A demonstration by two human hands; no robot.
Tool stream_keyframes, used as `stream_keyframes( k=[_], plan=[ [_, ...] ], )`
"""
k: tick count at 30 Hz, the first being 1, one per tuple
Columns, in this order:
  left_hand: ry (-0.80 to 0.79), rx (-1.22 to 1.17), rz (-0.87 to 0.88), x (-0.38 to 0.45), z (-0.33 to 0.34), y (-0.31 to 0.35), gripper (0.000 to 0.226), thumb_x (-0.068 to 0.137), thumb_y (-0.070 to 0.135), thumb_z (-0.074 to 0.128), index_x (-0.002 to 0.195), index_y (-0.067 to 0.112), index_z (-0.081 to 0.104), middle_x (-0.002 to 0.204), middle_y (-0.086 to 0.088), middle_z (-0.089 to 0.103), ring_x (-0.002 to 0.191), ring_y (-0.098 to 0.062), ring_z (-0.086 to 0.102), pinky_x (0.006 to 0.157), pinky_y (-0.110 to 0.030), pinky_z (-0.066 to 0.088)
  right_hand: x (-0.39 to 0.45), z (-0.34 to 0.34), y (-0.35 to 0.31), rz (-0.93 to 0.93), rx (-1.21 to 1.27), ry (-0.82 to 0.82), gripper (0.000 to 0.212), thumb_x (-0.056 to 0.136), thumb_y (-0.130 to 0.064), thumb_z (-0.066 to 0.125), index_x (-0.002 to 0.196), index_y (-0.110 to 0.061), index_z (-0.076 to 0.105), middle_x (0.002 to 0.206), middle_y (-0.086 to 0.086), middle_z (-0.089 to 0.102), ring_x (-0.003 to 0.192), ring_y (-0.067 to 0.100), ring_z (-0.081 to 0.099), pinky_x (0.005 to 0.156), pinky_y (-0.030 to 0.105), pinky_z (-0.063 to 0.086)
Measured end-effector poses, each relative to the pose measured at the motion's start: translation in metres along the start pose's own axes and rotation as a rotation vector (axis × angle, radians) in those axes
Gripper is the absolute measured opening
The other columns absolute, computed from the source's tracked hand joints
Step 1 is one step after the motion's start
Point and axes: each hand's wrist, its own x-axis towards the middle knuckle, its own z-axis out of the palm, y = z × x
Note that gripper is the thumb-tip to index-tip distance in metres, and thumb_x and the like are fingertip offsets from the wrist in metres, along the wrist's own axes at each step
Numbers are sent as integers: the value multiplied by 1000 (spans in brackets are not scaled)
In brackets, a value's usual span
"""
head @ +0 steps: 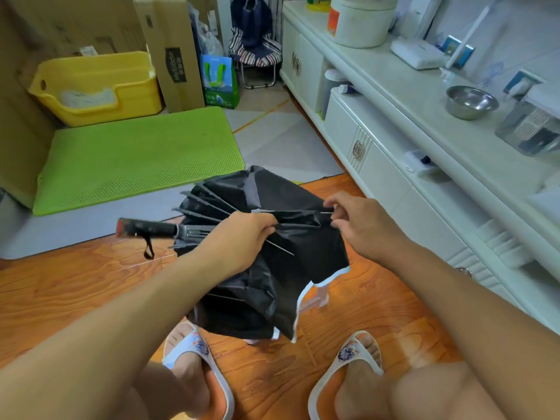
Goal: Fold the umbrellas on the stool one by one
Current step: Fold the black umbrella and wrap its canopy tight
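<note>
A black folding umbrella [272, 268] with a white-edged canopy hangs collapsed in front of me above the wooden floor. Its black handle [145, 228] with a wrist strap points left. My left hand [242, 234] grips the bundled ribs and shaft near the handle. My right hand [354, 222] pinches the tip of one thin metal rib at the canopy's right side. Loose black cloth droops between my feet. No stool is in view.
A white low cabinet [394, 122] runs along the right, carrying a steel bowl [471, 102] and a white pot [360, 19]. A green mat [136, 156], a yellow bin [97, 86] and cardboard boxes [172, 53] lie at the far left. My sandalled feet [194, 359] rest below.
</note>
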Motion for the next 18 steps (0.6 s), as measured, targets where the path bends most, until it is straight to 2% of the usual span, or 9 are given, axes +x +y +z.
stream_keyframes(
  k=[3,5,9,12,14,16,17,18],
  plan=[
    [8,-15,15,-4,1,4,23,103,24,51,121,28,66,112,-4,73,102,-34,67,85,-44,54,1,-6,2,-127,6,69,18,93,-5,67,105,-15,74,97,-2,69,90,14,64,85,42,56],
    [70,-42,31,-4,2,7,36,101,19,54,134,32,61,125,-3,71,112,-33,66,92,-44,54,1,-7,-2,-170,41,84,15,94,-6,65,102,-16,74,95,-3,67,89,13,62,83,39,55],
    [99,-77,71,-6,2,13,39,100,12,53,129,34,68,122,-1,73,113,-28,67,95,-40,54,1,-6,-10,-171,171,105,15,96,-8,60,99,-20,69,95,-5,65,94,13,62,83,40,55],
    [113,-107,73,-10,2,14,40,100,10,52,125,35,70,117,3,75,109,-24,70,92,-38,56,-1,-8,-21,-136,283,77,17,101,-15,57,112,-20,68,106,-6,69,103,7,62,90,27,54],
    [168,-137,65,-13,2,16,38,102,10,51,125,33,70,116,5,75,108,-20,70,94,-35,56,4,-7,-24,-21,264,67,30,104,-29,53,134,-26,59,129,-8,63,121,5,55,102,23,46],
    [228,-198,11,-16,3,19,34,105,12,51,128,27,70,120,4,74,112,-17,67,101,-25,50,13,-7,-21,235,315,64,44,105,-45,46,145,-28,48,147,-4,52,134,12,47,111,35,41],
    [238,-241,-38,-17,4,20,32,106,13,51,129,25,70,121,4,73,113,-16,66,101,-20,48,18,-8,-20,384,468,38,45,105,-51,43,142,-27,50,146,-2,53,131,15,50,107,39,44],
    [234,-292,-83,-18,6,20,31,106,14,50,129,24,70,120,5,73,113,-15,67,98,-16,47,21,-8,-18,517,674,-16,40,104,-53,43,130,-27,57,138,-1,62,123,16,57,100,39,48]
  ],
)
